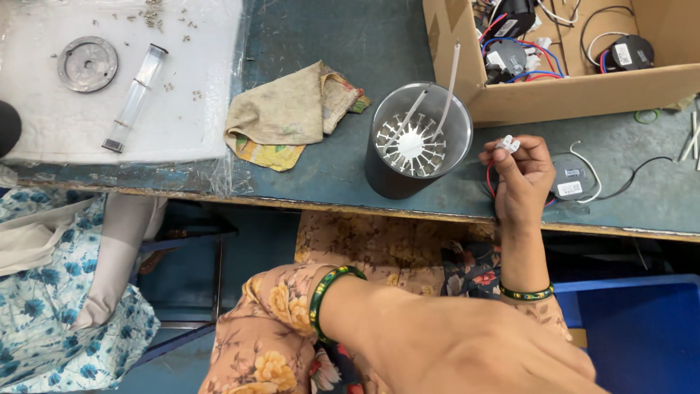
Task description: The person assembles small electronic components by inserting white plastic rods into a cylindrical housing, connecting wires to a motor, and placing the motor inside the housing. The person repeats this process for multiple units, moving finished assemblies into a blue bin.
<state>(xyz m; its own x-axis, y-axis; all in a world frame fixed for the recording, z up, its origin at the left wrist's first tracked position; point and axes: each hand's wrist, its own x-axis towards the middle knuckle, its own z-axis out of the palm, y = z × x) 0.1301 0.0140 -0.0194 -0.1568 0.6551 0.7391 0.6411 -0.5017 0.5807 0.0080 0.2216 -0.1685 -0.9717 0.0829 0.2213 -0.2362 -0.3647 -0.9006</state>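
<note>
My right hand (521, 179) is raised over the front edge of the dark green table (321, 171), its fingers pinched on a small white connector (507, 144) with thin red wires (488, 179) hanging from it. Just left of it stands a black cylindrical lamp housing (397, 182), open at the top, with a white finned heat sink (410, 146) and two white leads sticking up. My left hand (474, 350) is close to the camera at the bottom and blurred, with its fingers out of frame. A green bangle (326, 292) sits on that wrist.
A crumpled cloth (292, 113) lies left of the housing. A white sheet (109, 109) at far left carries a metal disc (88, 63), a clear tube (136, 96) and small screws. A cardboard box (569, 95) of wired parts sits back right. A blue bin (642, 335) is below.
</note>
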